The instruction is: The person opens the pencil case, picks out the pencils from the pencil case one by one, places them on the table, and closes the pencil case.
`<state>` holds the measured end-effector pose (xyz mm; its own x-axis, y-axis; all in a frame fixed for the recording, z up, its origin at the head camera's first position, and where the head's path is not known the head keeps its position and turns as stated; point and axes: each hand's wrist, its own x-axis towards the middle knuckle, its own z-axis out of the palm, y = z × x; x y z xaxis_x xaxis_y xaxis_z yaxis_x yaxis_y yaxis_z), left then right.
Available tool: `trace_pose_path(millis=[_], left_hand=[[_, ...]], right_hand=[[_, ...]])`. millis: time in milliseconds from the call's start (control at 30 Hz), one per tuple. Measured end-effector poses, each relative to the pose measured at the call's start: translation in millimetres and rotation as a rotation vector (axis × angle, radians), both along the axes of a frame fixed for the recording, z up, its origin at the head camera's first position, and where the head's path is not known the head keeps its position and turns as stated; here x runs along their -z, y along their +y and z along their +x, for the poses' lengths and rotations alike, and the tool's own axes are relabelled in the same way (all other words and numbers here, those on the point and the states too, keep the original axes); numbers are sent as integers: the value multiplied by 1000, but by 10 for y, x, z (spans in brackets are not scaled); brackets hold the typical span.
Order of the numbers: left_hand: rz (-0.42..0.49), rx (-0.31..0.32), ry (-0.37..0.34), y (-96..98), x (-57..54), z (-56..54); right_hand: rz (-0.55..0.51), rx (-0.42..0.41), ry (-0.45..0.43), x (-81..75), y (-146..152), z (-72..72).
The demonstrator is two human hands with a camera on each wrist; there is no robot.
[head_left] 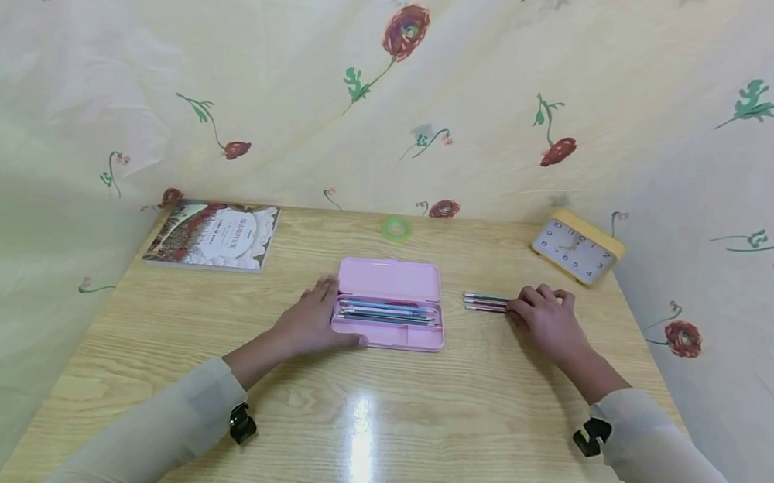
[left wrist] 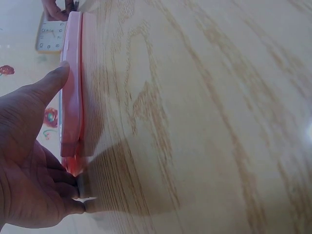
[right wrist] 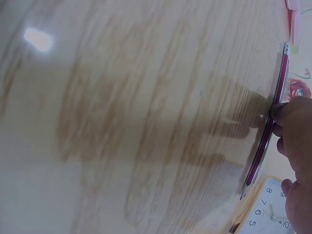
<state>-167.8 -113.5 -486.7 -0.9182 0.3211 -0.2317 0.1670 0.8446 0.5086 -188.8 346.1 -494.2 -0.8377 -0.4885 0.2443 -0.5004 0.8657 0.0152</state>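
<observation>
A pink pencil case [head_left: 422, 340] lies with its lid folded back, several pencils [head_left: 387, 315] in its long compartment. My left hand [head_left: 312, 320] rests at the case's left end, its thumb along the front edge and its straight fingers beside the left side. To the right of the case, my right hand [head_left: 547, 319] pinches a small row of pencils [head_left: 484, 302] close over the table, eraser ends toward the case. In the right wrist view, a dark red and black pencil [right wrist: 265, 134] shows nearest, its sharpened tip toward the clock.
A yellow alarm clock [head_left: 577, 248] stands at the back right, just beyond my right hand. A book [head_left: 215, 237] lies at the back left. A green ring of tape [head_left: 397, 228] sits at the table's back edge, before a flowered cloth [head_left: 291, 77].
</observation>
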Motion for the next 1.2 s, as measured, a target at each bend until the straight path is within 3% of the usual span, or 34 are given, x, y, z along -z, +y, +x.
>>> trace_pose_path(millis=[233, 400, 667, 867, 1200], left_hand=[[4, 2, 1, -13, 22, -10], [-1, -4, 1, -20, 36, -22], [11, 0, 1, -27, 48, -28], [20, 6, 12, -14, 64, -28], [10, -5, 6, -1, 36, -20]], right_hand=[[-30, -23, 33, -33, -49, -21], [-73, -78, 68, -132, -237, -93], [-123, -179, 18, -180, -856, -205], [-129, -257, -41, -156, -1289, -211], [-110, -285, -81, -128, -1514, -217]])
